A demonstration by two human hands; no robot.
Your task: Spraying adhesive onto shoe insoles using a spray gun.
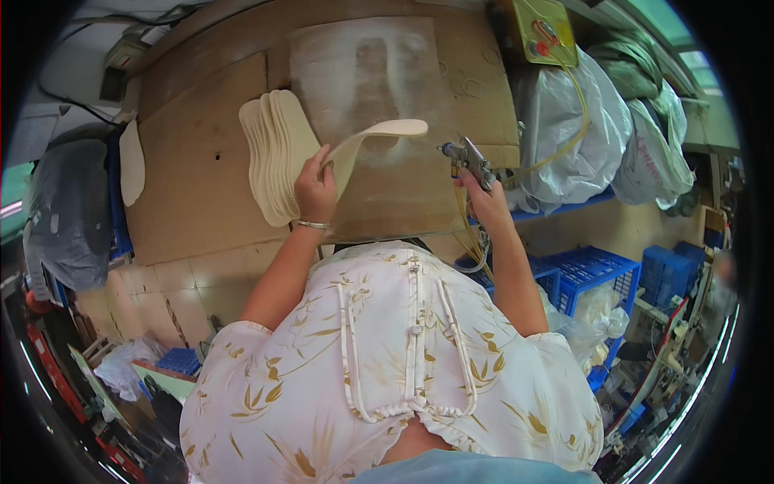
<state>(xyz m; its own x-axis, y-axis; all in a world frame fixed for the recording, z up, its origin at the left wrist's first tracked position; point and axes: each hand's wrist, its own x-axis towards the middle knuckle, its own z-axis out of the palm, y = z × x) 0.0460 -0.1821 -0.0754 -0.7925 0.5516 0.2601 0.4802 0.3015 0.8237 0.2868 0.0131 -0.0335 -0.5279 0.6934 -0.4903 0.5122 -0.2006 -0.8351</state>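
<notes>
My left hand [316, 187] is closed on a cream shoe insole [367, 139], whose free end bends up and to the right above the worktable. Just left of it lies a fanned stack of similar insoles [270, 157], partly behind my left hand. In my right hand [486, 198] is a metal spray gun [472, 160] with hoses hanging below it. Its nozzle faces left toward the held insole, a gap apart from it. Whether spray is coming out I cannot tell.
Brown cardboard [193, 194] covers the table; a paler sheet [322, 56] on it bears whitish residue. A single insole [131, 164] lies at the left edge. A yellow container [546, 32] with a hose and plastic bags [572, 121] stand right, blue crates [592, 274] lower right.
</notes>
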